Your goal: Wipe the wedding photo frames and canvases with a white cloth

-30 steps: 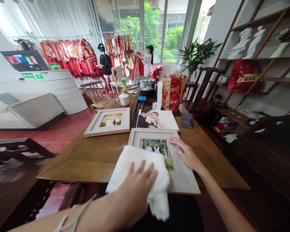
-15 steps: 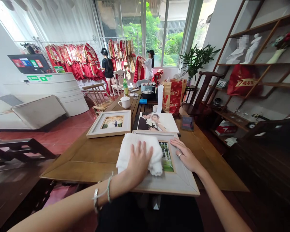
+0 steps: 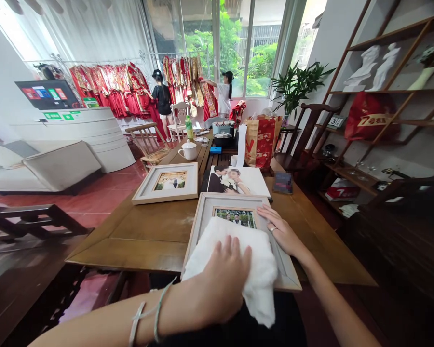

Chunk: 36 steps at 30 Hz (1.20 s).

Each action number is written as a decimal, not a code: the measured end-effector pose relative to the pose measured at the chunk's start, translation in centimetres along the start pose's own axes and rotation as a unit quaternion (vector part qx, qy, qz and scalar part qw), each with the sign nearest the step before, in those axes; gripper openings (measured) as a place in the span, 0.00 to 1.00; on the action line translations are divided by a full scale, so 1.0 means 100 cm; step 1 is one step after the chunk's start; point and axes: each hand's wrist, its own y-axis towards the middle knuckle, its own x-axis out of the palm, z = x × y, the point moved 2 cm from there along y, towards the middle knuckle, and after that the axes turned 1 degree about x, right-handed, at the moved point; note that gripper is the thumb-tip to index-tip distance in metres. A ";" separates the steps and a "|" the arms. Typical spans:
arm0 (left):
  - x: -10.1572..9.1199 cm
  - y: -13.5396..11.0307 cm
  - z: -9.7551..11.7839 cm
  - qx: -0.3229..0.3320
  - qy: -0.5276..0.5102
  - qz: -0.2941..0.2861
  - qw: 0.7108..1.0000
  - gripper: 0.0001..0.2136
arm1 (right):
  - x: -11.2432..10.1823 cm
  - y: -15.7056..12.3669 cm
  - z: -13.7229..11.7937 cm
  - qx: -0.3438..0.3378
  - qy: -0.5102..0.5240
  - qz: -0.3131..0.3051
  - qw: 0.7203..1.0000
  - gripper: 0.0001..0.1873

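A white towel (image 3: 264, 250) lies over the lower part of a pale picture frame (image 3: 196, 230) at the table's near edge. My left hand (image 3: 226, 274) presses on the towel from above and keeps hold of it, its fingers slightly bent over the cloth. One corner of the towel hangs past the frame's near edge. Above the cloth, part of the frame's photo (image 3: 235, 217) shows people in front of greenery. My right hand (image 3: 280, 231) rests on the frame's right border, fingers stretched out, with a ring on one of them.
Beyond the frame lie a second framed picture (image 3: 169, 182) and a large couple photo (image 3: 253, 180). Farther back stand a white lidded cup (image 3: 189, 151), a red paper bag (image 3: 262, 142) and a green bottle (image 3: 188, 127). Two people stand by hanging red garments (image 3: 112, 91).
My left hand has drawn the towel toward me and to the right, uncovering the photo's upper part and covering its lower part. My right hand stays on the frame's right border.
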 end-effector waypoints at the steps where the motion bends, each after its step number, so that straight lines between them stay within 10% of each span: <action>1: 0.000 0.000 0.003 0.006 -0.006 0.002 1.000 0.33 | 0.000 0.000 0.000 -0.001 0.002 0.001 1.000 0.25; 10: 0.001 0.058 -0.017 -0.102 0.024 0.054 0.993 0.33 | -0.001 0.001 0.000 0.000 0.014 0.016 1.000 0.22; 18: 0.002 0.002 0.025 0.092 -0.059 0.027 0.994 0.32 | 0.000 0.001 0.000 0.008 0.004 0.011 1.000 0.20; 23: 0.010 -0.007 0.028 0.052 -0.058 -0.009 0.997 0.31 | 0.001 0.000 0.001 0.004 -0.003 0.009 1.000 0.19; 30: 0.002 0.027 -0.038 -0.162 0.043 0.009 0.986 0.29 | 0.000 0.000 -0.001 0.018 0.000 0.002 1.000 0.20; 36: -0.017 0.046 -0.090 -0.182 0.060 0.036 0.981 0.33 | 0.000 0.000 0.002 0.019 0.003 -0.012 1.000 0.24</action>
